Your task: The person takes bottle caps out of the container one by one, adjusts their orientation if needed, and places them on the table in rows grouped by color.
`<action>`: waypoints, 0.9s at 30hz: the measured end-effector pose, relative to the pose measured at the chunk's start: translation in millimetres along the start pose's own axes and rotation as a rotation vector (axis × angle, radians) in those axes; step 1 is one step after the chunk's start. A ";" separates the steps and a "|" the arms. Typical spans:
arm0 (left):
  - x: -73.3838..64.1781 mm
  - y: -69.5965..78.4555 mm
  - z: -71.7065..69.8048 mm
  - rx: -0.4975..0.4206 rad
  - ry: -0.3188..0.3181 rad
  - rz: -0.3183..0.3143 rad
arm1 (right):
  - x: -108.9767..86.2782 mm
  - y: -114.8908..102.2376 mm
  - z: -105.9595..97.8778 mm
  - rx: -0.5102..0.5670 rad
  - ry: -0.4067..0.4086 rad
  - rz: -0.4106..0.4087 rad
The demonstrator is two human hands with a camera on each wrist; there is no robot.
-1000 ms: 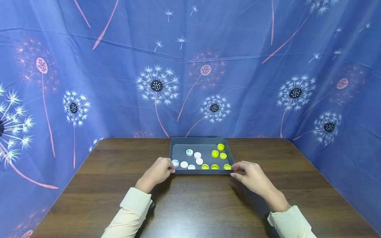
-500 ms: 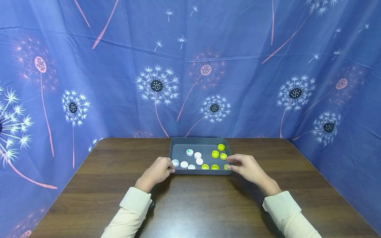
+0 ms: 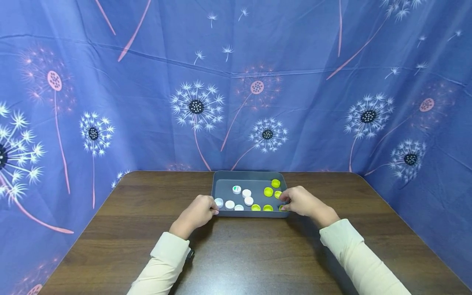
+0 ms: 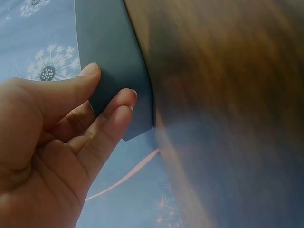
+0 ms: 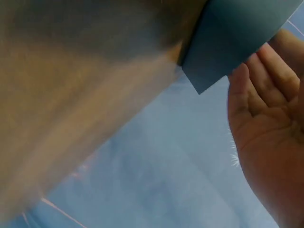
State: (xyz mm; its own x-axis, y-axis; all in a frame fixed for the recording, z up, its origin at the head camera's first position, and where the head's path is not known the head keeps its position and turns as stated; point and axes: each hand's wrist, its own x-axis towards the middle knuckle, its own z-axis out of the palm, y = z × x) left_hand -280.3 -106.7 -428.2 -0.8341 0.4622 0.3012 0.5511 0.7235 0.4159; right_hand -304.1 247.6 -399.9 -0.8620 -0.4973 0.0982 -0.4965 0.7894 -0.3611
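A dark grey tray (image 3: 250,214) at the table's far edge holds white bottle caps (image 3: 248,201) on its left and yellow bottle caps (image 3: 268,191) on its right. My left hand (image 3: 195,214) grips the near left corner, its fingertips on the outer wall of the tray (image 4: 116,52) in the left wrist view. My right hand (image 3: 304,201) reaches over the near right corner, thumb at a partly covered yellow cap (image 3: 281,208) and fingers curled above it. Its fingertips are hidden behind the tray wall in the right wrist view, so I cannot tell whether it pinches the cap.
The brown wooden table (image 3: 236,254) extends from the tray toward me. A blue cloth (image 3: 236,114) printed with dandelions hangs right behind the tray and along both sides of the table.
My right hand has moved from the outside of the tray's near right corner, leftward over the rim, to the corner yellow cap, its fingers curling in. My left hand stays at its corner.
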 end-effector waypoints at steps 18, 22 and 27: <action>-1.4 6.3 -1.4 -0.012 -0.018 -0.069 | 15.9 -7.8 -2.7 -0.212 -0.171 0.007; -2.1 7.1 -1.7 -0.014 -0.014 -0.065 | 15.6 -8.7 -2.6 -0.210 -0.168 0.002; -2.4 7.8 -1.6 -0.016 -0.020 -0.074 | 15.7 -8.2 -1.4 -0.205 -0.167 0.002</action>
State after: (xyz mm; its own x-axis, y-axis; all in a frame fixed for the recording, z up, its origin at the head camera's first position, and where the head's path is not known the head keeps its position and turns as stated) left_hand -274.0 -102.9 -424.4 -0.8730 0.4176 0.2521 0.4878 0.7477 0.4505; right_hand -313.7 233.8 -394.2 -0.8426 -0.5348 -0.0632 -0.5198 0.8384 -0.1643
